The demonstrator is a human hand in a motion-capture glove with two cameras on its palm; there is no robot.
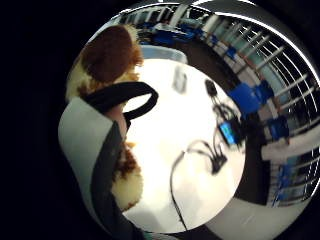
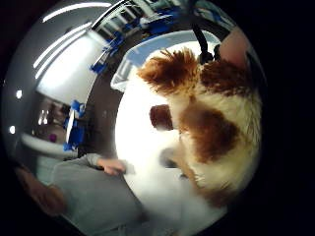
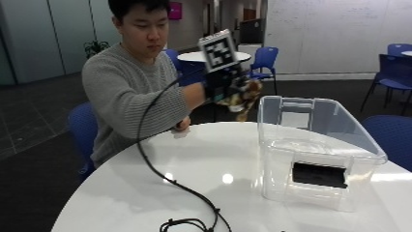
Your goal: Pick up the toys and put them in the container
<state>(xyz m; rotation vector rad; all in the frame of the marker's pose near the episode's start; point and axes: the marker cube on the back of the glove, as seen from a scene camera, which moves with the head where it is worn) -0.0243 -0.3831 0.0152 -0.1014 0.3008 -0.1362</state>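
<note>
- The brown-and-cream plush toy [image 3: 243, 96] is being grasped by the gloved right hand [image 3: 222, 83], raised beside the clear container [image 3: 315, 150]; its shape is being largely hidden.
- The white round counter [image 3: 193, 183] is being surrounded by blue chairs [image 3: 264, 60].

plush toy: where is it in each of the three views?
Outside view: plush toy held in the gloved right hand, raised beside the clear bin.
Thumb-side palm view: fills the picture.
Little-finger-side palm view: at the edge, behind the strap.
Shared landmark: white table.
</note>
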